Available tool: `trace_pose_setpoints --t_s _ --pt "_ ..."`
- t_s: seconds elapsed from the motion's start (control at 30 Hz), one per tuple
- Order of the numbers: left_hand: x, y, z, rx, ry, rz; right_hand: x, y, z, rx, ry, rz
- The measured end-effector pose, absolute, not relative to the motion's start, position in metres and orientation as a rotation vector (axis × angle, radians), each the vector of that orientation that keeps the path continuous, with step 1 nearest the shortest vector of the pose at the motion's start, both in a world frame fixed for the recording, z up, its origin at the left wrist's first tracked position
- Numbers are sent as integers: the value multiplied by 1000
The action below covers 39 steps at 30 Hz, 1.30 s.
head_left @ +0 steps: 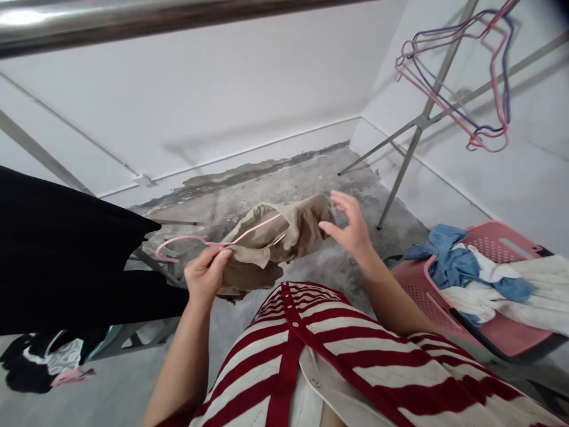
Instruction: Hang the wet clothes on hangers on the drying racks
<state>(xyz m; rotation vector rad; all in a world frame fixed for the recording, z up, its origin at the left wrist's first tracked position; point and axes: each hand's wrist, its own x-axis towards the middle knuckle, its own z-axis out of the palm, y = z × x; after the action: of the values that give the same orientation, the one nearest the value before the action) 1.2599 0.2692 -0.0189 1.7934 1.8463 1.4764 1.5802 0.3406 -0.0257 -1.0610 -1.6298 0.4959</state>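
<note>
My left hand (207,274) pinches a pink clothes hanger (180,238) near the base of its hook, together with the edge of a khaki garment (253,252). The hook points left. One arm of the hanger runs into the garment, which hangs in folds around it, so its exact kind is hard to tell. My right hand (349,228) is at the garment's right end, with thumb and fingers apart. Its fingertips are close to the cloth; whether they touch it I cannot tell.
Pink and purple hangers (498,77) hang from a metal rack (420,121) at right. Below stands a pink laundry basket (493,237) with blue and white clothes. Black cloth (66,255) hangs at left, above small clothes (44,362). A metal rail (178,18) crosses the top.
</note>
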Motion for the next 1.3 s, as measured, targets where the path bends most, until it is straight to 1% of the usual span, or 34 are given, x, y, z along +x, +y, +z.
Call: trace_pose_setpoints --t_s 0.1,0.17,0.27,0.33,0.43,0.53,0.63,0.73,0.83,0.93,1.03,1.13,1.2,1.3 --pt "1246 270 -6 1689 1799 1594 1600 368 -41 -1231 -1587 632" --pt "1240 271 1 1676 1760 1591 1608 380 -53 -1292 -1547 744" --pt "1232 268 9 1726 1708 1553 1620 382 -56 -1297 -1492 769" --pt "1229 265 12 1763 1703 1586 1628 375 -44 -1259 -1573 732" --pt "1232 263 13 1867 1664 1615 1629 360 -15 -1089 -1863 621" --pt "1240 266 14 2040 1528 1559 1615 354 6 -897 -2179 485" --pt "1248 269 15 2192 1428 1468 1596 357 7 -755 -2439 398" --pt "1257 270 15 2355 1330 1387 1579 360 1 -671 -2584 323" --pt "1263 271 12 2466 1278 1305 1565 359 -4 -603 -2665 261" --pt "1256 272 9 2484 1339 1247 1559 359 -6 -616 -2603 240" --pt "1229 270 4 2399 1593 1146 1568 363 -2 -685 -2440 316" --pt "1193 263 -8 2076 1851 1009 1587 369 5 -799 -2325 424" --pt "1173 259 -19 1761 1853 957 1600 373 10 -856 -2251 458" --pt "1155 255 -32 1480 1820 1074 1611 379 9 -895 -2209 484"
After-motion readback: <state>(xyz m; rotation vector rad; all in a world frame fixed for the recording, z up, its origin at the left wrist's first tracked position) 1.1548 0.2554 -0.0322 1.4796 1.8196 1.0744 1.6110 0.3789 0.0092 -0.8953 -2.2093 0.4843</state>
